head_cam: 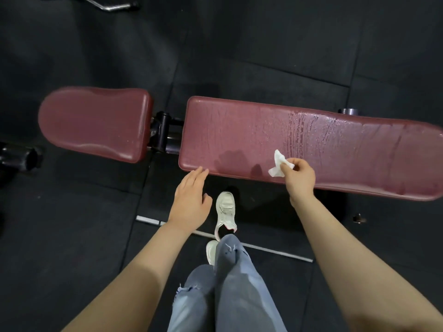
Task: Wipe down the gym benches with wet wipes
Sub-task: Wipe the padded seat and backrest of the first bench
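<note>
1. The floor (263,44) is covered in dark rubber tiles, and a pale strip (275,253) runs across it near the person's feet.
2. The long pad (335,144) of the maroon gym bench lies crosswise in the view; wet streaks and droplets shine across its middle.
3. The shorter seat pad (96,123), in the same maroon, sits to the left of the long pad, joined to it by a black metal hinge (163,133).
4. The person's legs in pale blue jeans (230,283) stand close to the bench's near edge, with white shoes (225,209) on the feet.
5. The left hand (191,197) is spread with straight fingers; its fingertips touch the near left corner of the long pad and it holds nothing.
6. The right hand (299,178) hovers over the near edge of the long pad, fingers curled and pinching a wipe.
7. The wet wipe (279,164), white and crumpled, sticks out to the left of the right hand's fingers, just above the pad surface; whether it touches cannot be told.
</note>
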### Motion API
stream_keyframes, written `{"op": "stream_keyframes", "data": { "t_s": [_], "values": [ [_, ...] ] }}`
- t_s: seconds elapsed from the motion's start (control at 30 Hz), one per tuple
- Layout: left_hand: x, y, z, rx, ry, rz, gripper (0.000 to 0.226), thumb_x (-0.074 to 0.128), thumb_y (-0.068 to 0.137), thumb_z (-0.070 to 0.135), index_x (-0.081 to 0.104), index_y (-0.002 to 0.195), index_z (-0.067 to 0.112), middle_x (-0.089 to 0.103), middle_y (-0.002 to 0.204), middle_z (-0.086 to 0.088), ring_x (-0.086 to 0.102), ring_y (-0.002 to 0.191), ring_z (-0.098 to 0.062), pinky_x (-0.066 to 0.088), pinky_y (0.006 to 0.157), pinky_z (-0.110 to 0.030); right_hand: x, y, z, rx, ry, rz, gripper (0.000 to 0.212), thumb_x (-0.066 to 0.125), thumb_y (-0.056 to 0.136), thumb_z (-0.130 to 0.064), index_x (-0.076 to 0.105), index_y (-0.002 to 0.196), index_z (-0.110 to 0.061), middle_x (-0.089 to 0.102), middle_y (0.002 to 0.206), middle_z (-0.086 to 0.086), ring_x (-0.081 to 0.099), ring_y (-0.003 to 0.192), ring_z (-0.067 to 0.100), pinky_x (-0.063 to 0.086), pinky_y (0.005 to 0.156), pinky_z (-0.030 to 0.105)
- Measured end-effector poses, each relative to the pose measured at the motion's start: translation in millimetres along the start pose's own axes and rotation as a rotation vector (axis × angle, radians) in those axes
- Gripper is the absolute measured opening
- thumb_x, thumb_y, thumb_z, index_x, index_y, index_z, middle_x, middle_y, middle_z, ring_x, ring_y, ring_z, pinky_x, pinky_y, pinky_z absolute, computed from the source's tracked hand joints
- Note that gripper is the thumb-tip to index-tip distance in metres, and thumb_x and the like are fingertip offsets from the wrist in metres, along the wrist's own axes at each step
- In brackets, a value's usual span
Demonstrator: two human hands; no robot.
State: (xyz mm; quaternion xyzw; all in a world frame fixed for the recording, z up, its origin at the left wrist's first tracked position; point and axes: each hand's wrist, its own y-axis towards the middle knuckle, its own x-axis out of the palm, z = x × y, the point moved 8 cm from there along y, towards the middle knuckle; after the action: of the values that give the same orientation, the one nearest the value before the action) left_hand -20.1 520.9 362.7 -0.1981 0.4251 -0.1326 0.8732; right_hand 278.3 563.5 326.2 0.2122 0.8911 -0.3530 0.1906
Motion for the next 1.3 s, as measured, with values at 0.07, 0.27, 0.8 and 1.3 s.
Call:
{"op": "stream_keyframes", "data": {
  "t_s": [0.07, 0.27, 0.8, 1.3],
  "values": [
    [-4.2, 16.1, -0.1, 0.003, 0.004, -0.019, 0.063, 0.052, 0.093, 0.01, 0.032, 0.152, 0.018, 0.026, 0.161, 0.001, 0.018, 0.149, -0.017, 0.017, 0.123, -0.041, 5.4, 14.9, -5.7, 0.011, -0.041, -0.002, 0.008, 0.063, 0.086, -0.02, 0.063, 0.094, -0.017, 0.064, 0.089, -0.005, 0.06, 0.083, 0.013, 0.048, 0.07, 0.026],
    [-25.6, 70.1, 1.2, -0.035, -0.021, -0.04, 0.064, 0.051, 0.095, 0.012, 0.029, 0.154, 0.022, 0.024, 0.161, 0.005, 0.014, 0.15, -0.014, 0.014, 0.123, -0.04, 5.4, 76.5, -46.7, -0.036, -0.229, 0.074, 0.012, 0.056, 0.091, -0.02, 0.061, 0.1, -0.013, 0.064, 0.095, 0.002, 0.057, 0.08, 0.017, 0.04, 0.062, 0.025],
    [-35.3, 149.8, -55.2, -0.103, -0.113, -0.136, 0.065, 0.05, 0.094, 0.008, 0.029, 0.154, 0.023, 0.025, 0.16, 0.008, 0.014, 0.148, -0.008, 0.012, 0.123, -0.032, 92.0, 152.4, -109.2, -0.036, -0.463, 0.307, 0.027, 0.046, 0.091, -0.006, 0.056, 0.115, -0.003, 0.058, 0.121, 0.019, 0.056, 0.112, 0.036, 0.04, 0.089, 0.036],
    [-30.5, 161.4, -109.4, -0.169, -0.098, -0.229, 0.066, 0.05, 0.096, 0.011, 0.024, 0.156, 0.022, 0.022, 0.162, 0.006, 0.016, 0.149, -0.01, 0.014, 0.122, -0.03, 238.1, 99.5, -135.0, -0.584, -0.728, -0.257, 0.042, 0.046, 0.085, -0.003, 0.059, 0.122, -0.017, 0.061, 0.115, 0.014, 0.058, 0.107, 0.034, 0.046, 0.092, 0.039]
  ]
}}
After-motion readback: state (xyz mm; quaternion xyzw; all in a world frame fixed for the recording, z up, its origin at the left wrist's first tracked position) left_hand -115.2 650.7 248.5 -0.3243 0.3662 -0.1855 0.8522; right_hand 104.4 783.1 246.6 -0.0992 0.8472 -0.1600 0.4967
